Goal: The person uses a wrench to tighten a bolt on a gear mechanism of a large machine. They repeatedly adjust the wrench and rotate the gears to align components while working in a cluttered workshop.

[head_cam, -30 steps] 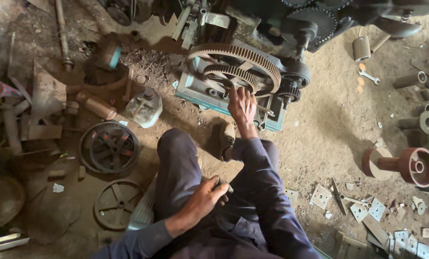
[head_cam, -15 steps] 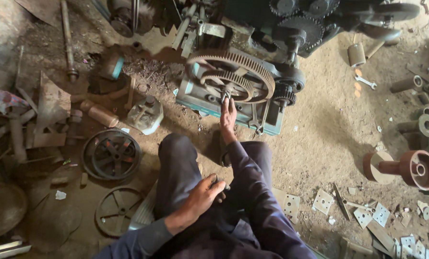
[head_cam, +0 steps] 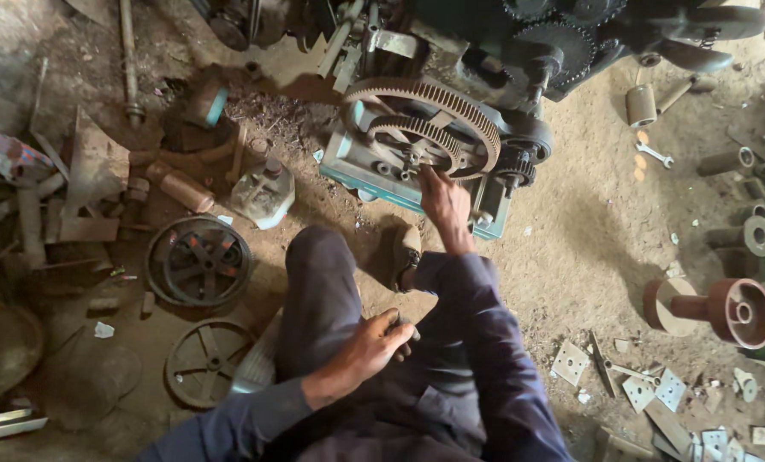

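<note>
Two hands differ: the right hand (head_cam: 444,201) has reached forward since a second ago, fingers now spread against the large toothed gear wheel (head_cam: 425,128) on the machine, while the left hand (head_cam: 370,349) rests curled on the lap.

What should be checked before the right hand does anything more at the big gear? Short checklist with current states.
1. Right hand at the large ring gear: fingertips reach its lower hub area; ok.
2. Fingers clear of the gear teeth and the small pinion: cannot tell, the fingertips are partly hidden.
3. Left hand: rests on the thigh, closed around something small and dark; what it is, cannot tell.
4. Foot braced near the teal machine base: ok.
5. Wrench within reach: not ok, it lies on the dirt floor well to the right.
</note>
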